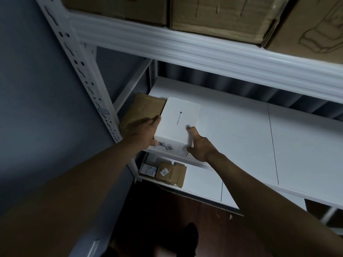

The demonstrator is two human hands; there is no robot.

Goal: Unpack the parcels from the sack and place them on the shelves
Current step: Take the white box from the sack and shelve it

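Head view, angled forward and down, close to white shelf point(241, 127)
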